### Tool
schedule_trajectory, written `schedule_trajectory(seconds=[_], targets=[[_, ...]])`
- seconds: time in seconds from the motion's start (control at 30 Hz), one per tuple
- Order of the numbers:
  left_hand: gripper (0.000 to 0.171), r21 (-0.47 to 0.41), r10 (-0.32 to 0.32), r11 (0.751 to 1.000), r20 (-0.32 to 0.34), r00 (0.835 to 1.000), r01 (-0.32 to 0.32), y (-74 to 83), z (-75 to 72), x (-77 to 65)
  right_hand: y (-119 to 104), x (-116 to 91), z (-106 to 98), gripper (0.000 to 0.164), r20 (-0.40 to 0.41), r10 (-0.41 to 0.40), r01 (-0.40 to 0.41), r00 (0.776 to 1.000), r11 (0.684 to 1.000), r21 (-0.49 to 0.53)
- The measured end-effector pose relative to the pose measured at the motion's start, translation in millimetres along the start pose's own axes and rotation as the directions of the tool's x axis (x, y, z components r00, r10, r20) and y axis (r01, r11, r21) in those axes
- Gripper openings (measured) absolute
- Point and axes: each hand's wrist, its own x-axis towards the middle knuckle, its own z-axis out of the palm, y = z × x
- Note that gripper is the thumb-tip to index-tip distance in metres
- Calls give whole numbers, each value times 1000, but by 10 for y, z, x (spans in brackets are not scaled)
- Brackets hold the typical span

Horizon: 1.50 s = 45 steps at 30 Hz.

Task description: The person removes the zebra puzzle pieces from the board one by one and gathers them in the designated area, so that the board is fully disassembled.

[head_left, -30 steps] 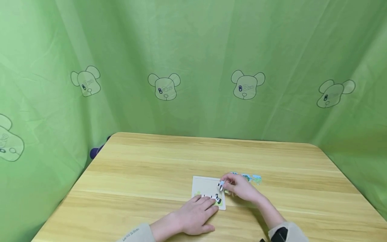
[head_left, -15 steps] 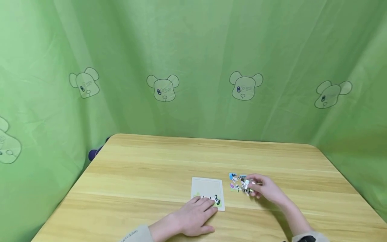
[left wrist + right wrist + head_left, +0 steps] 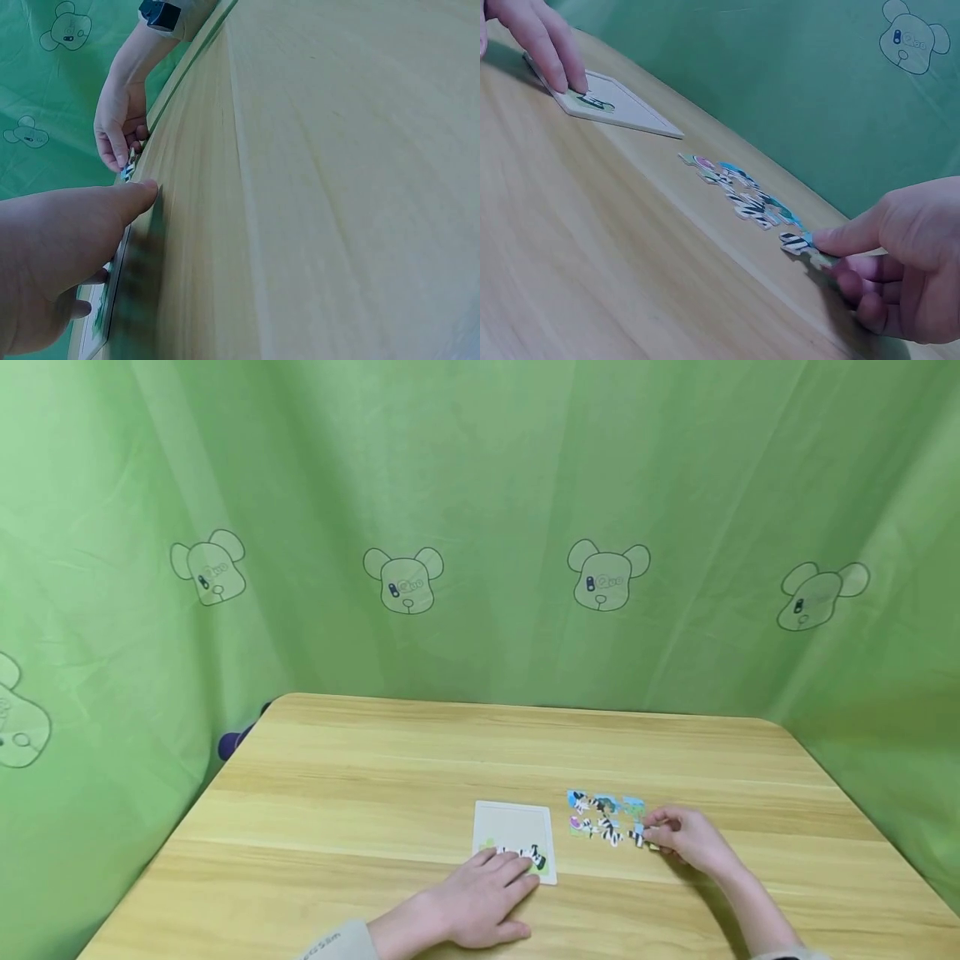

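Observation:
My left hand [image 3: 483, 897] lies with its fingers spread on the lower part of a white puzzle tray [image 3: 513, 821]. Under and beside those fingertips, a strip of zebra picture with green [image 3: 537, 857] shows along the tray's bottom; part of it is covered. To the right, my right hand [image 3: 693, 842] pinches a striped puzzle piece [image 3: 795, 242] with a light blue edge between thumb and fingers. The piece is tilted, its shadow on the table. Left of this hand lie several loose puzzle pieces [image 3: 606, 806] with zebra stripes, blue and green.
All of this is on a wood-grain table [image 3: 360, 793]. A green curtain [image 3: 495, 652] printed with bear heads surrounds its back and sides. Something purple [image 3: 228, 745] shows beyond the table's left edge.
My right hand has moved rightward from the tray's right edge, across the loose pieces to their right side, carrying a striped piece. The left hand has stayed on the tray.

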Motion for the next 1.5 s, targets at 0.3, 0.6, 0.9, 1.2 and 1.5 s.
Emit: schedule_trajectory(seconds=[0.3,0.6,0.9,1.2,1.5], targets=[[63,-3,2,1000,11,1000,-2,2,0,1,-14,47,21,30,-40,-9,5,999,994,-108],[63,-7,-3,1000,28,1000,3,9,-3,-11,-7,51,31,38,-59,40,-43,997,998,-46],[63,-64,-12,998,3,1000,12,-62,-52,-117,-360,34,202,33,-38,-59,59,998,998,-8],[64,-148,-108,983,1,994,106,-260,-7,-340,-864,148,646,34,74,-170,155,983,972,177],[63,-137,-115,984,-12,993,112,-333,46,-480,-1180,161,1036,40,161,-299,267,941,944,192]])
